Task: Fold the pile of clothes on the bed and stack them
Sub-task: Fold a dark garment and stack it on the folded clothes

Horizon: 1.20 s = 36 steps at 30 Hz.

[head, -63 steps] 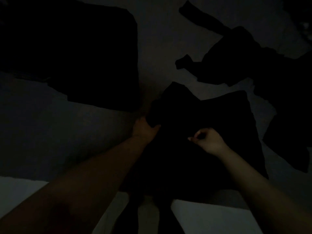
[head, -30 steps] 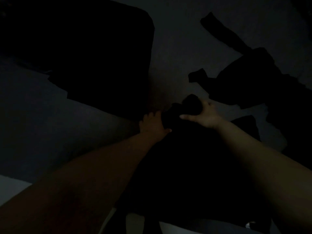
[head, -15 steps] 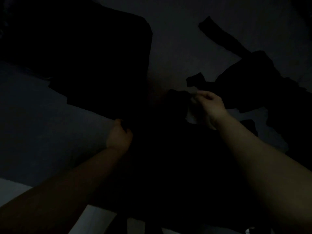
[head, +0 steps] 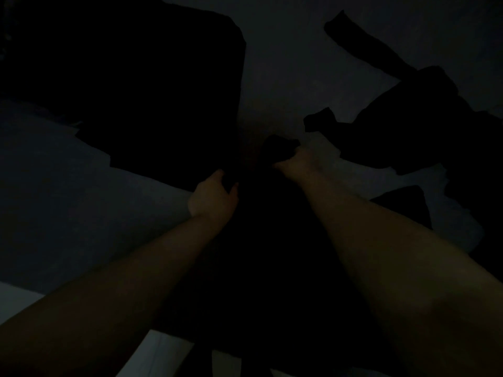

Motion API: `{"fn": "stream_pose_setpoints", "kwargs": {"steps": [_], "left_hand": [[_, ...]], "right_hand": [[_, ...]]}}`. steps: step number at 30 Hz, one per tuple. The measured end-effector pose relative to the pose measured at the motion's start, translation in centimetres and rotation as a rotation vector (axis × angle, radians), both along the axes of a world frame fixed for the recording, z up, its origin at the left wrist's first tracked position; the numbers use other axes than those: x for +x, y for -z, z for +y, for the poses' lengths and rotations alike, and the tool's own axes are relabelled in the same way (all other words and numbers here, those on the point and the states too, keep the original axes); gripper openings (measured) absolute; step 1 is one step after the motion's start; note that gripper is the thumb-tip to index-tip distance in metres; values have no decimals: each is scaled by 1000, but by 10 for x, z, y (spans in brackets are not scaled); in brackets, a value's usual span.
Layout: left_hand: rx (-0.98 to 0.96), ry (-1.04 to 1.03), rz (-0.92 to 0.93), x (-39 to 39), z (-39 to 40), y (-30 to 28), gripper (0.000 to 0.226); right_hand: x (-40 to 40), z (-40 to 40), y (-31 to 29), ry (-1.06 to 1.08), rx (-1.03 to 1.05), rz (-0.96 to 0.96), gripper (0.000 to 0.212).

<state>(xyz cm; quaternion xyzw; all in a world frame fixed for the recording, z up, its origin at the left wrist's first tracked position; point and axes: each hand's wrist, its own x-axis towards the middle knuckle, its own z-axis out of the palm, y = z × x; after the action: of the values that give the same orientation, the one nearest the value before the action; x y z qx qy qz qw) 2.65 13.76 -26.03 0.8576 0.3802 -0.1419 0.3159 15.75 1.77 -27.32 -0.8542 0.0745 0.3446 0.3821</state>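
1. Since half a second ago, my left hand (head: 213,198) has gone a little farther along the left edge of the dark garment (head: 266,254) in front of me, and its fingers are now curled on that edge.
2. My right hand (head: 295,161) has hardly shifted; it is still at the far end of the same garment, fingers curled round a bunched corner of the cloth.
3. Two seconds ago both hands sat nearer to me and the garment lay wider to the right; now it runs as a narrower strip between my forearms.
4. The garment lies on the pale bed (head: 68,208), its near end reaching past the bed's near edge.
5. I count two hands, both holding cloth.
6. I count three more dark masses of clothing: a big squarish dark pile (head: 152,85) at the far left, a rumpled heap (head: 408,123) at the far right with a strip running away from it, and a small dark piece (head: 408,202) just right of my right forearm.
7. The light is too dim to tell colours, or how many garments each heap holds.
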Motion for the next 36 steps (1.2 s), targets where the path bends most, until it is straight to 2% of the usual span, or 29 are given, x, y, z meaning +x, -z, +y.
{"fn": "stream_pose_setpoints", "kwargs": {"steps": [1,4,6,8,11,14,15,17,18,19,21,22,24,26,28,30,32,34,36], "left_hand": [[8,-38,-71,0,3,-2,38],[26,-196,-220,1,15,-5,32],[3,-221,-201,5,20,-3,32],[-27,-243,-180,11,18,-1,32],[-79,-312,-128,18,16,1,30],[-73,-189,-9,21,15,3,35],[-21,-102,33,24,14,3,38],[60,66,83,35,11,2,49],[51,135,104,45,9,3,54],[2,195,123,56,9,6,57],[-145,283,150,77,8,11,53],[-218,280,151,85,7,15,50],[-389,129,123,97,6,21,48],[-558,-93,19,103,6,22,36],[-837,-240,-42,108,11,14,14],[-1150,-313,-62,113,20,1,12],[-1327,-369,-171,121,28,-8,10],[-1245,-443,-325,135,35,-9,34],[-999,-482,-431,144,38,-9,42]], "right_hand": [[7,2,-5,54,55,9,46],[40,-4,-31,373,439,152,10],[59,-15,-45,445,556,227,7],[71,-19,-50,404,491,209,4],[77,-18,-46,382,443,147,13],[69,-26,-29,292,230,100,4],[63,-30,-21,275,191,130,18],[52,-34,-7,258,188,194,64],[46,-30,0,195,205,173,79],[39,-23,1,104,212,109,81],[29,-8,10,-73,110,-47,67],[25,-1,17,-118,74,-128,63],[19,10,24,-73,36,-165,49],[23,14,22,155,165,-49,36],[34,14,11,346,406,148,22],[48,8,-2,409,599,296,15],[64,-2,-10,399,706,349,13],[74,-7,-19,346,693,324,4],[85,-7,-20,308,551,235,17]]}}
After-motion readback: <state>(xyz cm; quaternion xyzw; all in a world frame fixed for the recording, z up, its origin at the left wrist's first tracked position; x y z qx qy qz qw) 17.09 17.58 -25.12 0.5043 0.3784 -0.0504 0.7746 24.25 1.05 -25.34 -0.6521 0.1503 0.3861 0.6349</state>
